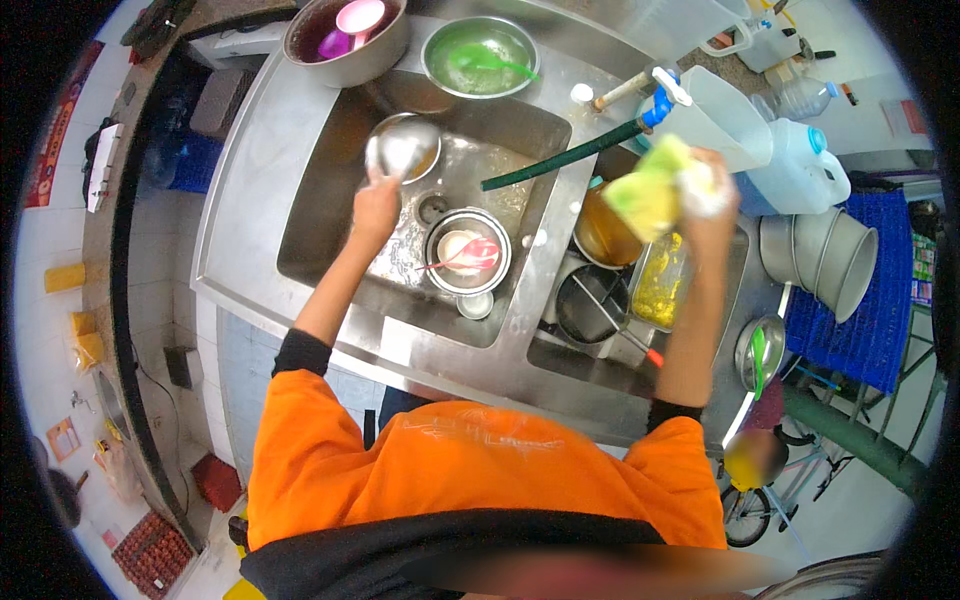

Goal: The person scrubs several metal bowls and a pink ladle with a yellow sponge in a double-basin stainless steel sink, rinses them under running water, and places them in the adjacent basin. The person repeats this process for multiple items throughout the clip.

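Observation:
My left hand (pixel 376 208) grips the handle of a shiny metal ladle (pixel 409 146), blurred, over a metal bowl (pixel 431 166) in the left sink basin. My right hand (pixel 709 191) is raised over the right basin, closed on a yellow-green cloth or sponge (pixel 649 191), with something white and foam-like at the fingers. A dark green hose (pixel 562 156) runs from the blue tap (pixel 661 105) into the left basin. Nested metal bowls (pixel 468 283) with a red-and-white spoon (pixel 476 253) sit near the drain. A small white cup (pixel 475 304) is beside them.
The right basin holds a black pan (pixel 592 307), a pot of brown liquid (pixel 606 225) and a tray with yellow bits (pixel 658 281). A deep pot (pixel 367 64) and a green-tinted bowl (pixel 480 56) stand behind. Stacked pots (pixel 817 255) and a blue-capped jug (pixel 791 169) are right. A person (pixel 757 450) is beyond.

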Demonstrator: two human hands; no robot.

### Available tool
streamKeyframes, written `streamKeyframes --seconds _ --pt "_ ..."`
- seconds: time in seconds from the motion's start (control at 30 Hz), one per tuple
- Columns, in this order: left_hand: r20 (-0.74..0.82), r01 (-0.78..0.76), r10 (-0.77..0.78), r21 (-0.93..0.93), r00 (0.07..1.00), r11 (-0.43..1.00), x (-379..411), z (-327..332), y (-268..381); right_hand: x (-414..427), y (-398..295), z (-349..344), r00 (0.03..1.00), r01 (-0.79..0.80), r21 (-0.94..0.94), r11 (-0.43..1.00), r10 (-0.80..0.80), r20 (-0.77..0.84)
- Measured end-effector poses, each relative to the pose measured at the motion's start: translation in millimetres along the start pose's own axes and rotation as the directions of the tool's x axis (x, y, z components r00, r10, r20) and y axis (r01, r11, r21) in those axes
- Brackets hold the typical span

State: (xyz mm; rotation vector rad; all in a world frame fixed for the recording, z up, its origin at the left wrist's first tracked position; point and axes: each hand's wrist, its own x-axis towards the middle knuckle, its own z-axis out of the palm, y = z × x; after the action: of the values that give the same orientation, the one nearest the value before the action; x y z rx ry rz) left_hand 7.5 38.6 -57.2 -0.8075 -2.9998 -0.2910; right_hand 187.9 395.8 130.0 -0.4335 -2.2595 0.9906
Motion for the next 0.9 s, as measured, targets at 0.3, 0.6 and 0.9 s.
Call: streamKeyframes --seconds 0.3,0.6,0.9 --pt "0.368 0.379 -0.363 -0.924 0.856 -0.042 -88 -20 9 -105 20 163 0.690 -0.723 0.563 0.401 0.368 0.623" --pt "0.704 0.629 -0.040 -0.657 0.709 -0.416 -102 16 35 -84 6 172 0.492 -0.765 0.284 0.578 0.240 0.837" --pt "0.666 0.620 0.028 -0.676 0.745 -0.399 -99 17 50 -30 -14 147 0.983 -0.174 0.260 0.950 0.181 -0.003"
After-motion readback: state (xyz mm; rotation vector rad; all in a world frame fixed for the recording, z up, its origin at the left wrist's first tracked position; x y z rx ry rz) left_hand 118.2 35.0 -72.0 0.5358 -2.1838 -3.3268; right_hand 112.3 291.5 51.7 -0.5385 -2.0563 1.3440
